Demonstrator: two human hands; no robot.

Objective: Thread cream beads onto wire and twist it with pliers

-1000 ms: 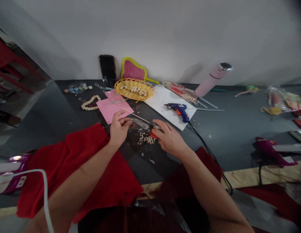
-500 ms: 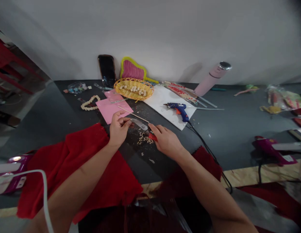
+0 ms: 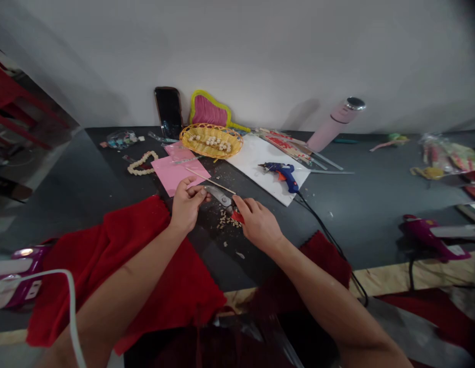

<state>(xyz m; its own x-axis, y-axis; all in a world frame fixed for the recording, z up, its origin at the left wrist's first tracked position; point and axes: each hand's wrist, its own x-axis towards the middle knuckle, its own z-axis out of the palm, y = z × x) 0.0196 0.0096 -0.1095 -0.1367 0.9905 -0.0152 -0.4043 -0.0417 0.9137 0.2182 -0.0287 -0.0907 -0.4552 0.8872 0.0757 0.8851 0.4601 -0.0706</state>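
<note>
My right hand (image 3: 262, 225) grips the red handles of metal pruning shears (image 3: 223, 200). Their blades point left toward my left hand (image 3: 187, 202). The thumb and forefinger of that hand are pinched together beside the blade tips; what they hold is too small to make out. Just beyond the shears, a thin wooden stick (image 3: 216, 184) lies slantwise, one end over a pink paper sheet (image 3: 172, 176). Under the shears and my right fingers is a scatter of short cut wooden bits (image 3: 224, 221).
A wicker basket (image 3: 187, 145) holds small pale pieces. Right of it, a blue glue gun (image 3: 285, 171) rests on a white board (image 3: 247, 158). A pink bottle (image 3: 331, 128) and a phone (image 3: 169, 110) stand by the wall. Red cloth (image 3: 126, 225) covers the front left.
My right hand and the shears have shifted slightly left. The pinched left hand has stayed nearly in place.
</note>
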